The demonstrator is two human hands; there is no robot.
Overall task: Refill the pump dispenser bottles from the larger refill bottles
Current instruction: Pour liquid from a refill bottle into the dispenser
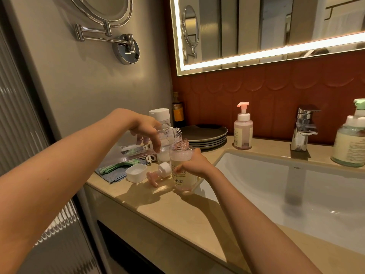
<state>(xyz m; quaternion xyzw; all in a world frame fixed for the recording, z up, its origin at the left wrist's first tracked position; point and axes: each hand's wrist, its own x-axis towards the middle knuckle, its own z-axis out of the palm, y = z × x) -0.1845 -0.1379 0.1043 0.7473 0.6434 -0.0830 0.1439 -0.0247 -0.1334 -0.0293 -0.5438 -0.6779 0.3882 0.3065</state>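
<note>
The left hand (145, 129) grips a clear refill bottle (167, 136) from above, its fingers (158, 143) curled over the bottle's body; the bottle is tipped almost level, uncapped, its mouth just above and beside the open neck of the dispenser bottle (180, 155). The right hand (194, 165) holds that dispenser bottle upright, fingers wrapped round its far side and the thumb pressed on the label; the bottle is pinkish, foamy near the top, and its base is at the table (167, 210) just left of the sink (296, 186); whether it touches the surface I cannot tell. The pump head (158, 174) lies on its side on the table just beside the dispenser bottle; a white cap (136, 173) sits open side up next to it. A stack of grey plates (205, 135) stands behind; a pink pump bottle (243, 131) stands by the wall, left of the tap (304, 127); a green pump bottle (351, 143) is at the far right.
</note>
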